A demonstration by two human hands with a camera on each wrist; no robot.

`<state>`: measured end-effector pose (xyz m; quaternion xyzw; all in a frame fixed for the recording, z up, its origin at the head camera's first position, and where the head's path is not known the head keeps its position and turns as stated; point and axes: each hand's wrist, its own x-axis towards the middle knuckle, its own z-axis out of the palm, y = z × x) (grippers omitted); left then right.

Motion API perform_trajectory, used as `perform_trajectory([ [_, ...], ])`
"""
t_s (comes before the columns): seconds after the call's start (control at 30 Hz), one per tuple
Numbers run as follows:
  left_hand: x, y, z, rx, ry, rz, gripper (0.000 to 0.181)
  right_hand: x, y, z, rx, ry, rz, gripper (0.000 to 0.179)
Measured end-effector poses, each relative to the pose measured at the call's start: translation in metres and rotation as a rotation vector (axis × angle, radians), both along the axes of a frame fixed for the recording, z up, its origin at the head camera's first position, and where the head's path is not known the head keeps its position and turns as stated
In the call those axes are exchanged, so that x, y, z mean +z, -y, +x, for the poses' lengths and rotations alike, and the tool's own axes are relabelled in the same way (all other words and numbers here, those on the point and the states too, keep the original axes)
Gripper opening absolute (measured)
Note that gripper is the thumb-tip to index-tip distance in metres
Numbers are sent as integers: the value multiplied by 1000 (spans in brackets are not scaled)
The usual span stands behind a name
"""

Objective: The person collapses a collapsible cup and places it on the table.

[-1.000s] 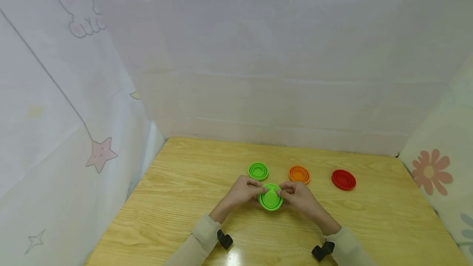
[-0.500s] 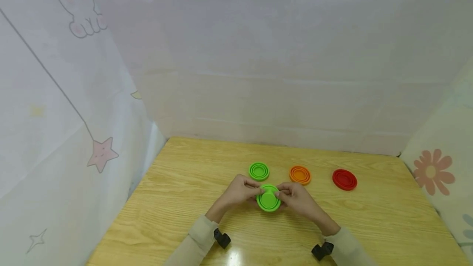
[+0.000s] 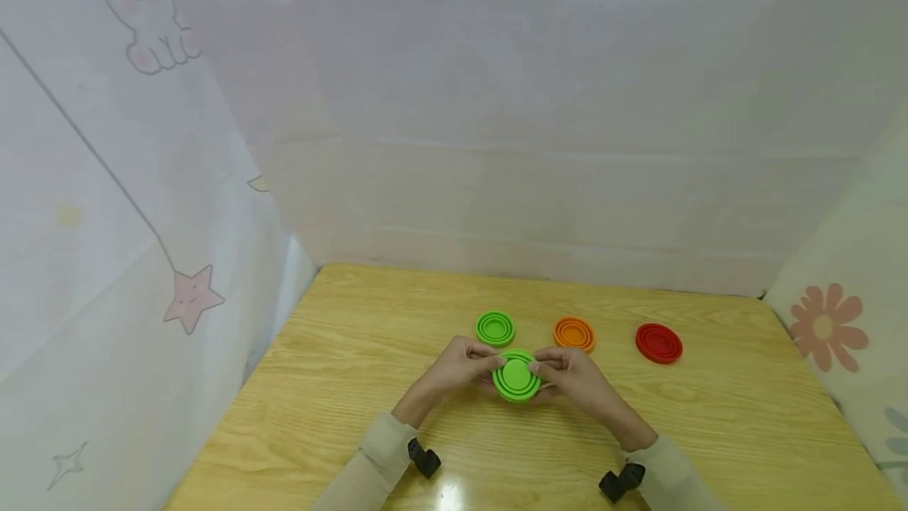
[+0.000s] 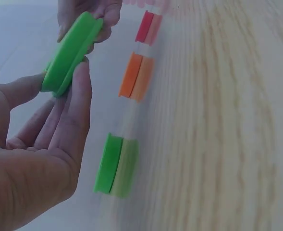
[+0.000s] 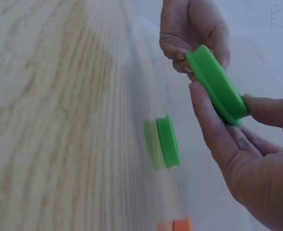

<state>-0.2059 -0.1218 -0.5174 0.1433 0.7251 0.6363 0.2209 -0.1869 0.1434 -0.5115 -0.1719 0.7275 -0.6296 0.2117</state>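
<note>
Between both hands, a little above the table, is a round green collapsible cup (image 3: pixel 516 382), folded flat into concentric rings. My left hand (image 3: pixel 456 369) pinches its left side, thumb on the ringed face and fingers behind. On the opposite side my right hand (image 3: pixel 578 383) grips the rim in the same way. Both wrist views show the held cup (image 4: pixel 67 55) edge-on and tilted, thumb and fingertips on its two faces. A second flat green cup (image 3: pixel 495 328) lies on the table just beyond the left hand.
To the right of the second green cup lie a flat orange cup (image 3: pixel 574 334) and a flat red cup (image 3: pixel 659 344), in a row. The wooden table (image 3: pixel 340 385) meets a pale cloth backdrop (image 3: pixel 539 140) behind, with printed cloth on both sides.
The held cup's face, uneven near its top under the thumbs before, now shows even rings. Its tilt has shifted slightly. Both hands keep their grip; the cups on the table stay put.
</note>
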Motion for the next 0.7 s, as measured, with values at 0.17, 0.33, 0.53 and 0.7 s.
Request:
perform_trajectory([
  [0.17,1,3,2,3,-37,-22,29,-2,-3,-2,-35,15,12,47],
  [0.33,4,6,4,-13,-125,-41,28,-6,-4,-4,-21,44,-32,48],
  [0.53,6,7,6,-6,-176,-59,29,-11,-4,-6,18,101,-85,49],
  [0.7,7,7,6,12,-197,-69,29,-12,-3,-9,42,186,-119,51],
])
